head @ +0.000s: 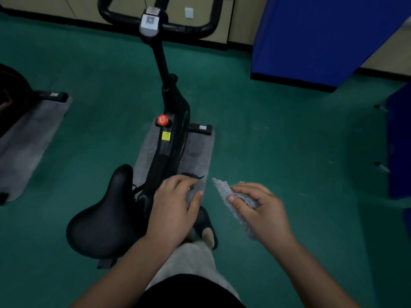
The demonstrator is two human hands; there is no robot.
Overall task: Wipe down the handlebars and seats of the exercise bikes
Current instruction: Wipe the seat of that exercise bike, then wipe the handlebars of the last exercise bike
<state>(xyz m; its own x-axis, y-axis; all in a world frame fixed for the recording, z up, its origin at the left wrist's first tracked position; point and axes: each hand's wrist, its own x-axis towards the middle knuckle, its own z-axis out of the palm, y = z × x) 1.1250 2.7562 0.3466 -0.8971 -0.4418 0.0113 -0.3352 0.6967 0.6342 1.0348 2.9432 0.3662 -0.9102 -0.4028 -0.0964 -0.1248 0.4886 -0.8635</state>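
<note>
A black exercise bike stands in front of me on a grey mat (pixel 198 152). Its black seat (pixel 104 216) is at lower left, and its black handlebars (pixel 206 27) with a grey console (pixel 149 23) are at the top. My right hand (pixel 262 212) grips a folded grey cloth (pixel 224 192) in the air to the right of the bike. My left hand (pixel 173 210) hovers beside the seat with loosely bent fingers and holds nothing. Neither hand touches the seat.
A red knob (pixel 162 120) sits on the bike frame. A second bike (pixel 15 94) on its own grey mat stands at the left edge. Blue panels (pixel 311 41) rise at the right, cabinets line the far wall, and the floor is green.
</note>
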